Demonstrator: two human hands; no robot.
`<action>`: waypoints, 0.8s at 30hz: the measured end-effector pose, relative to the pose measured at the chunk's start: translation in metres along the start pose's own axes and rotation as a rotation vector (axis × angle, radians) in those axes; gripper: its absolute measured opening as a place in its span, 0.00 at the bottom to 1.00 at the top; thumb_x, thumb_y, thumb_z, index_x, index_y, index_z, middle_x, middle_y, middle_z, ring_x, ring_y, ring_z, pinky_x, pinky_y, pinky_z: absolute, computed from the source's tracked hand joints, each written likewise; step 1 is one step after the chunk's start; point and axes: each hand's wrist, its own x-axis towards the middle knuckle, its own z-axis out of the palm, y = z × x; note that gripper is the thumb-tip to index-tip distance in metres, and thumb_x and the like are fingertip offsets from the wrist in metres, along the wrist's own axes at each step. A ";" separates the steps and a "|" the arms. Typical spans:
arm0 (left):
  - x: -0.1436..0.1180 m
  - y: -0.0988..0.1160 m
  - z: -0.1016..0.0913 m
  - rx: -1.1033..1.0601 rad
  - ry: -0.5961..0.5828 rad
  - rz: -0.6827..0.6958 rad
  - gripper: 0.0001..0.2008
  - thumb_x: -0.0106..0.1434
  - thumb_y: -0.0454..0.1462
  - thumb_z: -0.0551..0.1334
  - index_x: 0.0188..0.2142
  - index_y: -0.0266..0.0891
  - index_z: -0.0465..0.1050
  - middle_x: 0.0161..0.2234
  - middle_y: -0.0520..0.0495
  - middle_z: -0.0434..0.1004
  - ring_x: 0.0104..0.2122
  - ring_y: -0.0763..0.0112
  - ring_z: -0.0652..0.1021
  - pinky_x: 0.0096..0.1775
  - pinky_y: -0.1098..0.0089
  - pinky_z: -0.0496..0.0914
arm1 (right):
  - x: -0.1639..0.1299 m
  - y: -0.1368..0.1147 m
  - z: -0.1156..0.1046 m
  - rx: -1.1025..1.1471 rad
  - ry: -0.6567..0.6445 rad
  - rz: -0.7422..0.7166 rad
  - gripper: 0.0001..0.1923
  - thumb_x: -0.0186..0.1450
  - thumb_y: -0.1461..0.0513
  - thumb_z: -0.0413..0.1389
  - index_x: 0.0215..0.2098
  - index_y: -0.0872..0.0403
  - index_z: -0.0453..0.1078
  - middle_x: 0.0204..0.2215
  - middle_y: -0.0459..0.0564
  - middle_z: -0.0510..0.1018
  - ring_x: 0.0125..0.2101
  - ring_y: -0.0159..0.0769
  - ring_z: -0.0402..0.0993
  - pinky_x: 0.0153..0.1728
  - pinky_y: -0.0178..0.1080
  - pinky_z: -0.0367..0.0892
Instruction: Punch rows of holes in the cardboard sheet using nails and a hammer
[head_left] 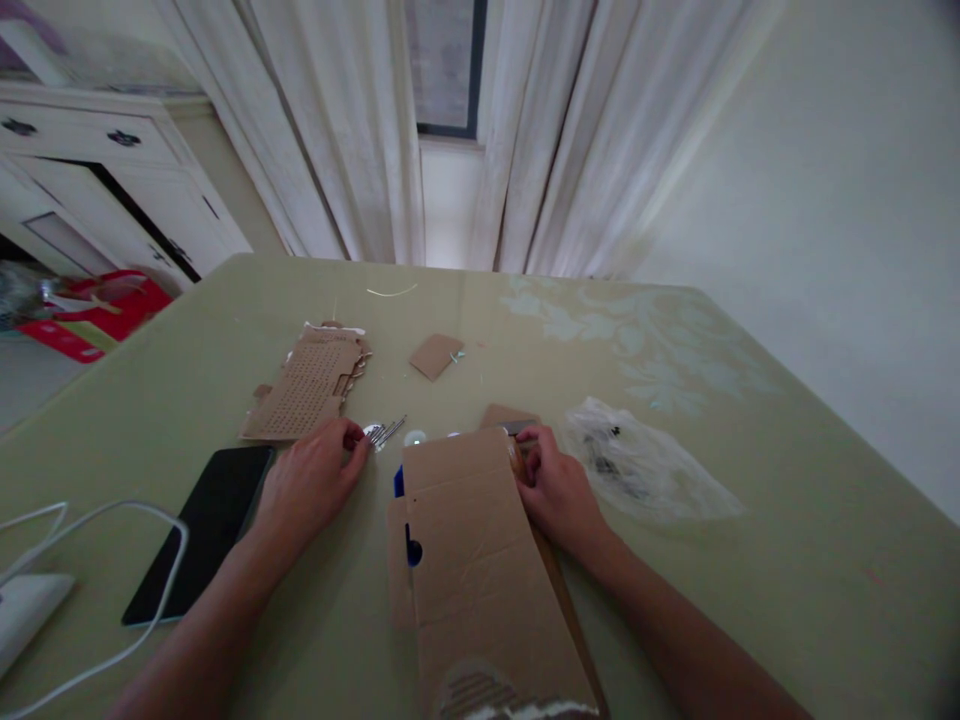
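Observation:
A folded brown cardboard piece (480,560), box-like with a torn near end, lies in front of me with something blue showing at its left edge. My right hand (559,490) is closed at its upper right edge, fingers curled against the cardboard. Beside those fingertips are a dark grey flat piece (516,427) and an orange-brown bit, both partly hidden. My left hand (322,475) rests on the table, fingers curled toward the thumb. Several thin metal rods (386,432) lie right at its fingertips; whether it pinches anything is hidden.
A perforated cardboard sheet (311,380) and a black phone (210,530) lie at left, near a white cable (180,550). A small cardboard square (435,356) lies farther back. At right sits a clear plastic bag (637,460) with dark small parts. The table (787,560) meets a wall.

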 end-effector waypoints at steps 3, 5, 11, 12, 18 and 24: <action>-0.003 0.009 -0.004 -0.190 0.169 0.068 0.15 0.69 0.50 0.60 0.38 0.43 0.76 0.34 0.44 0.82 0.33 0.55 0.79 0.35 0.61 0.68 | 0.003 0.004 -0.004 0.143 0.021 0.023 0.20 0.65 0.57 0.62 0.53 0.52 0.66 0.27 0.41 0.73 0.26 0.38 0.71 0.30 0.39 0.60; -0.009 0.021 -0.006 -0.419 0.223 0.091 0.16 0.69 0.52 0.62 0.41 0.43 0.78 0.35 0.45 0.83 0.33 0.58 0.78 0.36 0.63 0.70 | 0.006 0.005 -0.007 0.262 0.039 0.060 0.21 0.64 0.55 0.63 0.53 0.52 0.67 0.26 0.40 0.72 0.26 0.37 0.70 0.29 0.38 0.62; -0.035 0.055 0.004 -1.012 0.113 0.144 0.12 0.76 0.48 0.62 0.46 0.43 0.75 0.53 0.42 0.85 0.50 0.60 0.83 0.50 0.61 0.75 | 0.011 0.001 -0.024 0.679 0.110 0.121 0.27 0.61 0.50 0.70 0.52 0.54 0.74 0.28 0.43 0.74 0.27 0.34 0.70 0.28 0.37 0.63; -0.037 0.057 0.007 -1.029 0.100 0.154 0.12 0.77 0.48 0.62 0.46 0.44 0.75 0.53 0.42 0.85 0.51 0.60 0.82 0.51 0.61 0.75 | 0.011 -0.001 -0.028 0.735 0.115 0.123 0.27 0.61 0.50 0.70 0.52 0.54 0.75 0.29 0.44 0.75 0.27 0.34 0.70 0.28 0.37 0.64; -0.043 0.060 0.016 -0.897 0.084 0.216 0.12 0.79 0.47 0.60 0.49 0.45 0.77 0.48 0.45 0.85 0.48 0.61 0.81 0.51 0.61 0.73 | 0.010 -0.027 -0.062 0.897 0.049 0.007 0.20 0.69 0.52 0.67 0.55 0.52 0.78 0.29 0.44 0.75 0.23 0.29 0.68 0.24 0.35 0.61; -0.043 0.057 0.013 -0.715 0.194 0.310 0.08 0.78 0.42 0.60 0.47 0.44 0.76 0.44 0.47 0.85 0.44 0.62 0.82 0.48 0.63 0.73 | 0.007 -0.071 -0.090 0.765 -0.415 -0.067 0.17 0.79 0.51 0.55 0.56 0.54 0.75 0.31 0.42 0.69 0.18 0.24 0.65 0.18 0.32 0.56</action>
